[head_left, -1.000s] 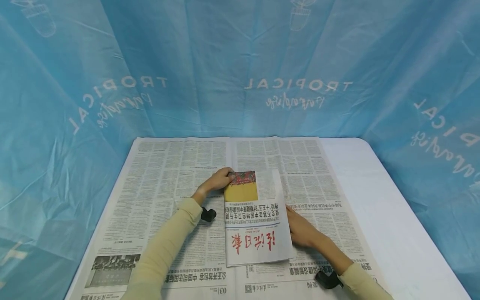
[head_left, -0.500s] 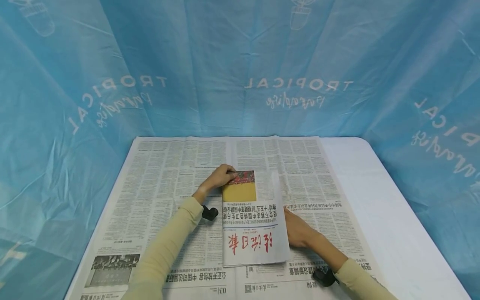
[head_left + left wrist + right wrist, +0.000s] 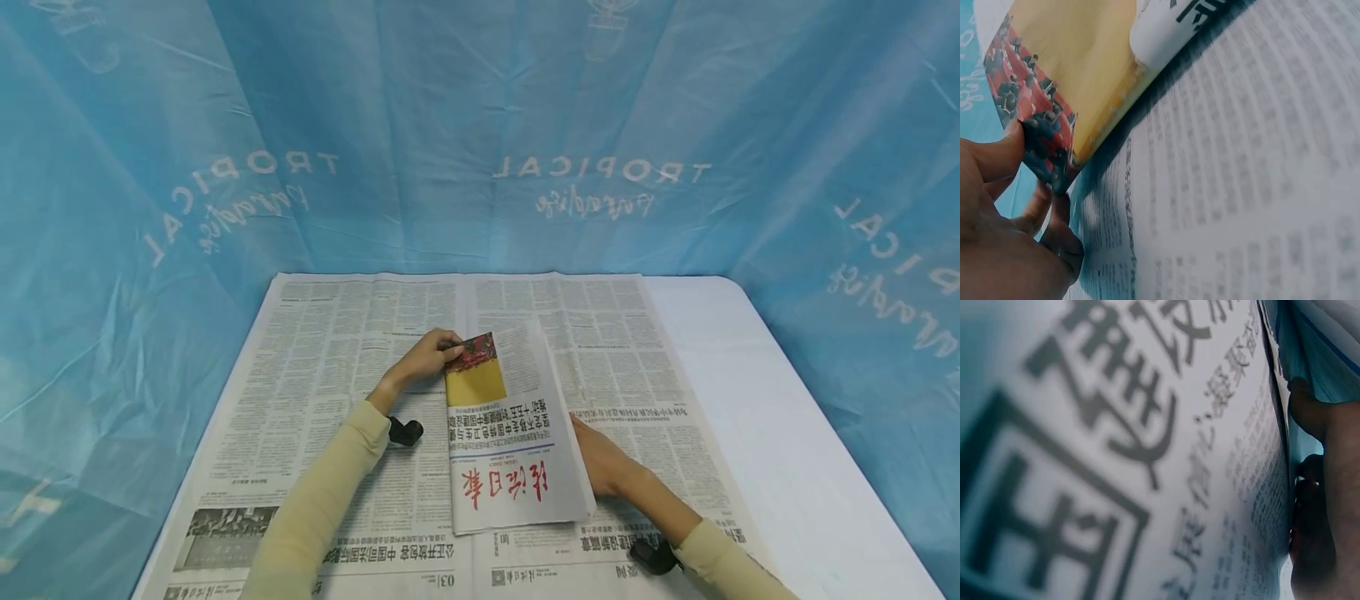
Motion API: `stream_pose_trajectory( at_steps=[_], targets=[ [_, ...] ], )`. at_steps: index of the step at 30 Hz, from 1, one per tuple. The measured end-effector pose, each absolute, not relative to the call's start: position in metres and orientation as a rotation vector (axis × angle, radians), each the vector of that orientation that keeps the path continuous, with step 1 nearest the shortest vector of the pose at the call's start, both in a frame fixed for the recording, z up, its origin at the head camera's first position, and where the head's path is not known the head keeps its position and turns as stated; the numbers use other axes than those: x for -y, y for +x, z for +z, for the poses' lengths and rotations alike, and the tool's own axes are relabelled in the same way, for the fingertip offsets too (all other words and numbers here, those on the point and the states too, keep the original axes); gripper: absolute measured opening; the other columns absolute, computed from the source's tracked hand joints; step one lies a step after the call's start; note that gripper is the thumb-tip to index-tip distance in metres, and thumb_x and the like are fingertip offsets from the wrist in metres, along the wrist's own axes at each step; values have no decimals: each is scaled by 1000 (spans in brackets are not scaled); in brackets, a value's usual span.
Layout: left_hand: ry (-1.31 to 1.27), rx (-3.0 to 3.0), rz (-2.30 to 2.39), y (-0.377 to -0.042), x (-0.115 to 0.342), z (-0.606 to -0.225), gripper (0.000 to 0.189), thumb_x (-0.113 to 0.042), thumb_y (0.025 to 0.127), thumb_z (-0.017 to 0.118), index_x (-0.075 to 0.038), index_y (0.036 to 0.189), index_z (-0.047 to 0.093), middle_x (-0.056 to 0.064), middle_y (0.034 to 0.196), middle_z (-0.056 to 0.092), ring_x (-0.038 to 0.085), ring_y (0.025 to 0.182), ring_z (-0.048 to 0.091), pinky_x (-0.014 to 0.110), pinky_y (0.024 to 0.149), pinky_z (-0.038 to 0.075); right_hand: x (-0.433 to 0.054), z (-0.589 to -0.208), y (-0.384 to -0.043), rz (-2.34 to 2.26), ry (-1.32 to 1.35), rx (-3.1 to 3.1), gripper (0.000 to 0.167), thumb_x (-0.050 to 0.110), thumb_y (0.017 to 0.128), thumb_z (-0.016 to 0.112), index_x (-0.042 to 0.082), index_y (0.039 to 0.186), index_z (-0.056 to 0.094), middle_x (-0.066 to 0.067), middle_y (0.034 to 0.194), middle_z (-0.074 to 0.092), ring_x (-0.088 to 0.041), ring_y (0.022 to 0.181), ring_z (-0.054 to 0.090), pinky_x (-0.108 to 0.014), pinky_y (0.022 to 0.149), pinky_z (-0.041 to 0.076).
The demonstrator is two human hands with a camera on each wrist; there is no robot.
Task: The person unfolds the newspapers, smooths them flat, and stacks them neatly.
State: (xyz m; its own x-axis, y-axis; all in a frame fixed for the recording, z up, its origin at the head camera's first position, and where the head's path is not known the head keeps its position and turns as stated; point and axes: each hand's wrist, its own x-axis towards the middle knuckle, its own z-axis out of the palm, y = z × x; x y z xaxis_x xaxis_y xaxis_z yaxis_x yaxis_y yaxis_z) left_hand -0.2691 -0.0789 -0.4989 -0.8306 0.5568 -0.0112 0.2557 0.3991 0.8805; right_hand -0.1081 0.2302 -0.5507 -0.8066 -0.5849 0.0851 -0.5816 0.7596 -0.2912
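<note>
A folded newspaper [image 3: 498, 454] with red masthead characters and a yellow-and-red picture lies over spread newspaper sheets [image 3: 352, 333] in the head view. At its far left corner my left hand [image 3: 423, 357] pinches the paper, thumb on top and fingers beneath. The left wrist view shows that picture corner [image 3: 1041, 112] raised off the sheet below, held by the left hand [image 3: 1010, 219]. My right hand [image 3: 603, 458] grips the folded newspaper's right edge, its fingertips hidden by the paper. In the right wrist view, the right hand [image 3: 1335, 487] has its thumb against the paper and fingers curled below.
The spread sheets cover most of a white table [image 3: 750, 400], whose right strip is bare. A blue printed curtain [image 3: 480, 125] encloses the back and both sides. Black wrist cameras [image 3: 405, 432] are strapped to both wrists.
The folded newspaper's far end has tilted up and leaned left, with its picture corner raised. My left hand has shifted slightly left; the right hand has edged slightly right.
</note>
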Motion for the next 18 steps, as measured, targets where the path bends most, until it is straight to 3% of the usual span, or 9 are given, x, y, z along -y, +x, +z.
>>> stream_pose_trajectory(
  at_steps=[7,11,14,18],
  targets=[
    [671,-2422,1384,-269,87,-502,24,-16,101,55,1,114,67,16,96,63,21,76,48,33,70,40,-230,-549,-108,-500,-989,-2912,65,29,99,53,-9,148,31,-23,150,41,-38,143,32,-48,117,21],
    [655,-2388,1399,-269,90,-502,26,-17,100,56,2,114,67,13,93,65,21,78,56,31,70,44,-230,-548,-107,-491,-1053,-2930,65,29,99,53,-8,148,31,-21,150,41,-38,142,34,-49,116,22],
    [624,-2334,1401,-269,91,-499,31,-20,103,51,5,112,67,17,90,68,26,81,63,32,71,49,-230,-548,-108,-452,-1106,-2941,66,31,100,52,-6,150,28,-21,153,37,-37,143,32,-49,116,24],
    [487,-2278,1404,-266,91,-490,51,-36,107,39,7,108,67,23,93,69,34,78,67,35,73,50,-230,-550,-108,-384,-1165,-2960,72,35,98,54,-4,151,26,-21,157,29,-36,145,28,-48,115,26]
  ],
)
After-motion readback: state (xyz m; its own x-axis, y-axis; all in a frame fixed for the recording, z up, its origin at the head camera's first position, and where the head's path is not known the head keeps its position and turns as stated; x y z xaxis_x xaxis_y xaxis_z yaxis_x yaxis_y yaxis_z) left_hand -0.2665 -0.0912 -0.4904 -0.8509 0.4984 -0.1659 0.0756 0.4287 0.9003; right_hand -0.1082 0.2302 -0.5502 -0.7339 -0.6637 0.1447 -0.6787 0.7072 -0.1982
